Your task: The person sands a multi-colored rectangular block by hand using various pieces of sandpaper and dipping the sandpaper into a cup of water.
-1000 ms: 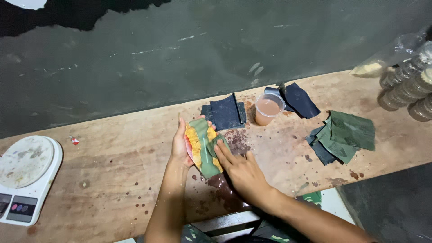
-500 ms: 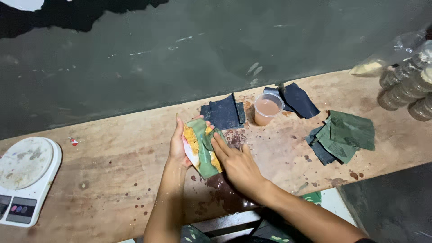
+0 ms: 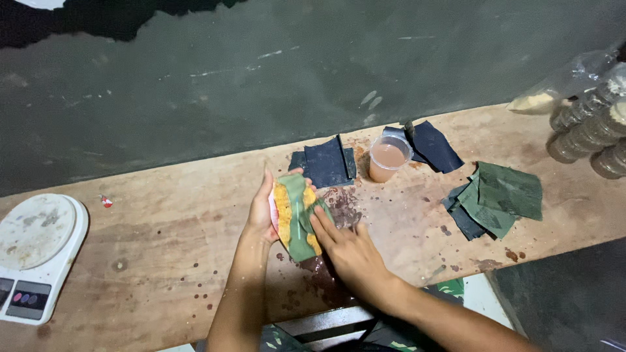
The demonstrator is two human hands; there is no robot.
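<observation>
Fingers: L hand (image 3: pixel 262 212) grips orange piece (image 3: pixel 285 212); R hand (image 3: pixel 349 251) flat, pressing green strip (image 3: pixel 300 221).

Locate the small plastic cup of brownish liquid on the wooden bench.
In the head view the plastic cup stands toward the back of the wooden bench, right of centre, between two piles of dark sheets, beyond the right hand.

L hand (image 3: pixel 261 212): raised, fingers curled, gripping | R hand (image 3: pixel 345 248): palm down, fingers extended, pressing fwd
</observation>
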